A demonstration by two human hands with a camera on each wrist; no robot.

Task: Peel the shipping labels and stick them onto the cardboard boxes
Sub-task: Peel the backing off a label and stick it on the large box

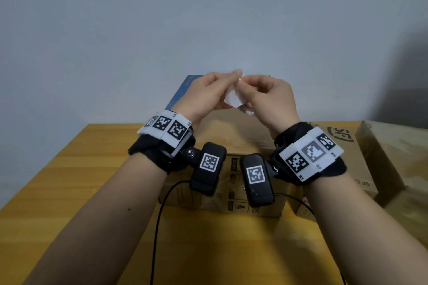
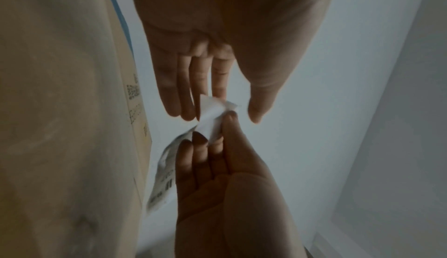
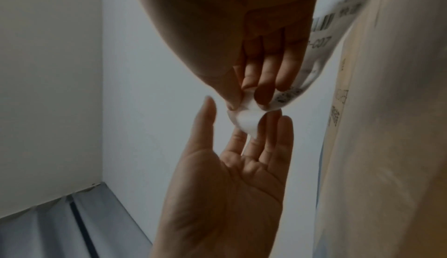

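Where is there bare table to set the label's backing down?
Left: the yellow table is bare between its left edge and the centre box. Front: a bare strip before that box, between the forearms, crossed by a black cable. Right is crowded: more boxes fill that side. The right hand pinches the shipping label above the centre box.

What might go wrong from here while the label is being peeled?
1. The shipping label curls where the right hand pinches it, so it might fold and stick to itself.
2. The left hand only touches the white corner with straight fingers; it could slip.
3. The loose printed end hangs close to the cardboard box and might catch there.
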